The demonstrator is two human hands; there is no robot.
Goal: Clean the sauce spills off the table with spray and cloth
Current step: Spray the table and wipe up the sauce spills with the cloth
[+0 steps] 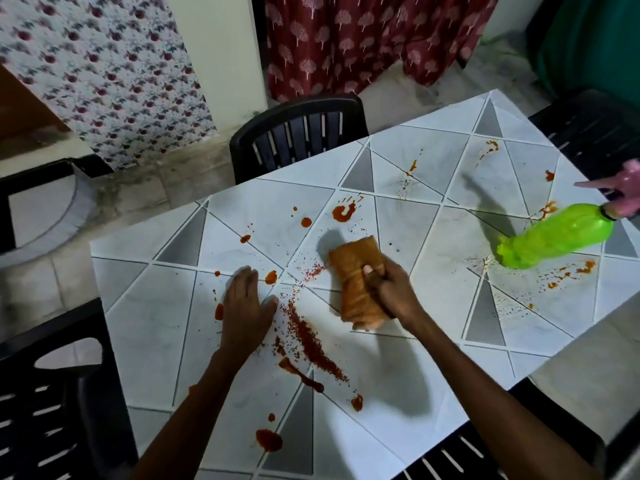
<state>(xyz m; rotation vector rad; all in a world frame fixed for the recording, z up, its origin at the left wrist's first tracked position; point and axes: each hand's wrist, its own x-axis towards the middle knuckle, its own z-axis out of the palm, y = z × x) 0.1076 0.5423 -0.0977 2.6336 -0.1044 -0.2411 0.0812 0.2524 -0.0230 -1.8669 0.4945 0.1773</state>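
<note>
Sauce covers the table (pixel 145 323) in many red spots. The relation that matters now is between the cloth (pixel 358 282) and the long streak (pixel 311 344).

The right hand (pixel 393 289) grips the cloth around its middle, with the fingers curled around the fold and the thumb on top. The cloth is orange and folded into a thick, long pad. Its long axis runs away from the person.

The long streak lies just to the left of the cloth and a little nearer to the person, between the two hands. It runs diagonally, from near the left thumb down toward the near edge of the table, so it makes a small angle with the cloth. A sweep to the left and toward the body would probably take most of it. The right hand is the nearer one for this move.

The left hand (pixel 246 299) rests flat on the table and holds nothing. Its fingers are straight and close together, and the thumb is spread to the side. A round spot (pixel 271 277) is just beside its fingers.

The spray bottle (pixel 554 240), green with a pink head, is on the right part of the table, well apart from both hands. It looks tilted in this wide view, and whether it stands or lies cannot be told. One more blob (pixel 344 213) of sauce is beyond the cloth.
</note>
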